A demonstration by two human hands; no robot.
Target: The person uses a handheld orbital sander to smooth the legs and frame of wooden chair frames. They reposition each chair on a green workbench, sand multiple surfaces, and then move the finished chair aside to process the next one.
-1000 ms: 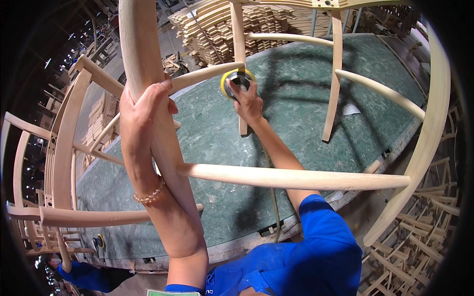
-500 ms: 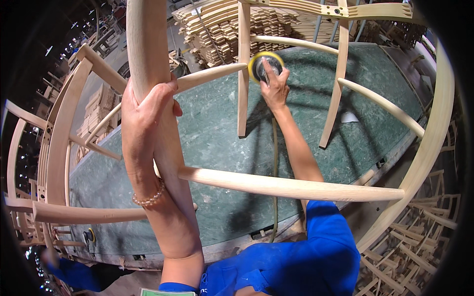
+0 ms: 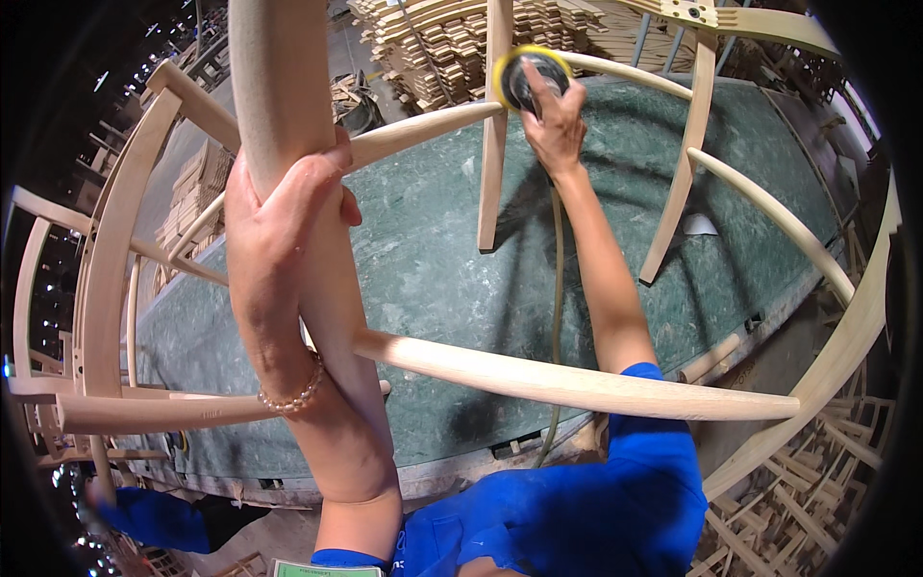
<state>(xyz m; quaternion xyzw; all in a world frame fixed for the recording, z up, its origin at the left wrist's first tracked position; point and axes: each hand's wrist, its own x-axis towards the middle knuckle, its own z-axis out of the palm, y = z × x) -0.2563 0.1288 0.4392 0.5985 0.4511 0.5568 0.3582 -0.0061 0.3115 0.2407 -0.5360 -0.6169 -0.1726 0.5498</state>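
At the left edge of the green worktop stands a neighbouring chair frame in pale wood, and beyond the near left corner shows another person's blue sleeve. Next comes the left hand, a beaded bracelet on its wrist; its fingers are wrapped around a thick upright leg of the held chair frame, thumb and fingertips on opposite sides of the wood. This frame spans the worktop from the left part past the right edge, one long rail crossing above the near edge. Past the far edge lie stacked curved wooden parts. Toward the far edge, a round sander with a yellow rim overlaps one slim leg of the held frame; whether they touch I cannot tell. The right hand grips the sander from above, fingers curled over its dark body. A thin hose runs down to the near edge. Near the right edge lies a white scrap; beyond the near right corner, a heap of wooden pieces.
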